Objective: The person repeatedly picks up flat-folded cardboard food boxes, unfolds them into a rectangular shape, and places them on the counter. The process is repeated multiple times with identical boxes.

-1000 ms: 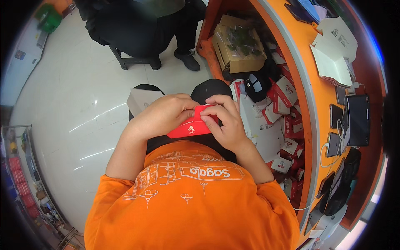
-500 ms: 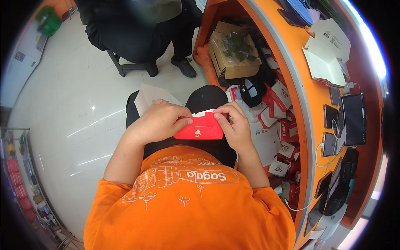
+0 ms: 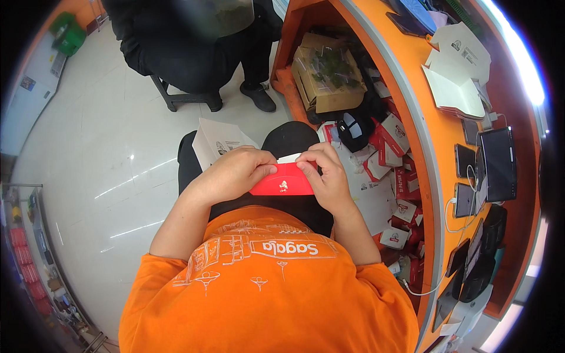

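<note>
Beyond the knees, a co-worker [image 3: 176, 53] in dark clothes is sitting on a black stool [image 3: 191, 99]. To the right, an orange counter [image 3: 438, 138] is holding phones [image 3: 465, 200], a tablet [image 3: 499, 165] and open white cartons [image 3: 450, 88]. Under it, a brown cardboard box [image 3: 338, 101] is standing near a jumbled heap of red-and-white boxes [image 3: 395, 136]. A pale, stiff sheet [image 3: 215, 140] is leaning over the left thigh, partly behind the left hand [image 3: 235, 169].

The red carton [image 3: 282, 181] is sitting above the lap, between both hands, showing a small pale figure, a curved line and a white strip along its top. Its smooth card is forming a flat, long panel. The left hand is pinching its upper left edge; the right hand [image 3: 326, 176] is pinching its upper right, both grips narrow, the fingers covering the corners.
</note>
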### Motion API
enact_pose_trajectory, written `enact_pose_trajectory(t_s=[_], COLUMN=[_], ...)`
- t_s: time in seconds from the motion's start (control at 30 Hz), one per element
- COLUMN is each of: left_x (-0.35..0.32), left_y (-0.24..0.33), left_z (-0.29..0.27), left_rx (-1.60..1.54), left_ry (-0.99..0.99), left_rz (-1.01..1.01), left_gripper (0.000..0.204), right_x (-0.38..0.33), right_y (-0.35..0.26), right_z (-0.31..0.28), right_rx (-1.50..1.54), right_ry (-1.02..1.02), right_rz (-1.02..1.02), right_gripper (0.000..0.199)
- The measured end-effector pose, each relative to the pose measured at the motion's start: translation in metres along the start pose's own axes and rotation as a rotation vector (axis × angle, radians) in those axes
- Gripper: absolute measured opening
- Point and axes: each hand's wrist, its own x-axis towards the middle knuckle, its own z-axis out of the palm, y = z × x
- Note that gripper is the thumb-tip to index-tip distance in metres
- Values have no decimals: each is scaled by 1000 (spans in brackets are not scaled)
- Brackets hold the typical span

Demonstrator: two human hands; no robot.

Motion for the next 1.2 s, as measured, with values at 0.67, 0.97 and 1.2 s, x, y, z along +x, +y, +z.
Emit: enact_pose_trajectory(t_s=[0.67, 0.97, 1.2], left_x=[-20, 7, -4], left_y=[-7, -57, -44], left_z=[4, 24, 27], left_rx=[4, -336, -666], left_ry=[519, 598, 765], left_rz=[15, -183, 143], left_gripper=[29, 34, 20], right_x=[-7, -11, -2], right_y=[3, -3, -10], right_z=[-15, -5, -11], right_rx=[-340, -186, -179], right_ry=[-202, 44, 179], right_rz=[-52, -105, -185], right_gripper=[71, 56, 56])
